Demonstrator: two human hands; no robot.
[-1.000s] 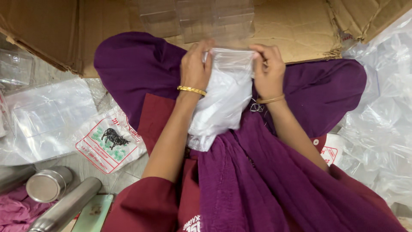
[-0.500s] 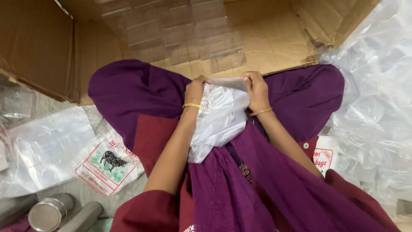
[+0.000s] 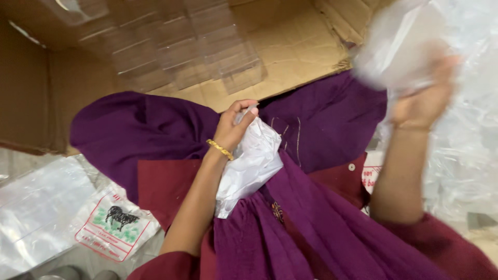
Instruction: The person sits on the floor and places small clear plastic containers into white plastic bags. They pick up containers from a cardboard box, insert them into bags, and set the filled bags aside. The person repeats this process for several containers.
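Observation:
My left hand (image 3: pixel 233 124), with a gold bangle on the wrist, grips the top of a white plastic bag (image 3: pixel 251 166) that lies on my lap over purple cloth (image 3: pixel 311 124). My right hand (image 3: pixel 423 101) is raised to the right and blurred. It holds a clear plastic bag (image 3: pixel 399 49) up in front of the pile of clear bags.
An open cardboard box (image 3: pixel 290 57) lies ahead with stacked clear plastic containers (image 3: pixel 187 52) inside. A heap of clear plastic bags (image 3: pixel 467 155) fills the right side. Flat clear bags (image 3: pixel 36 202) and a printed bag with an animal picture (image 3: pixel 114 228) lie on the floor at left.
My right hand has left the white bag and swung up to the right, where it holds a clear bag. The left hand keeps its grip. The view has shifted up.

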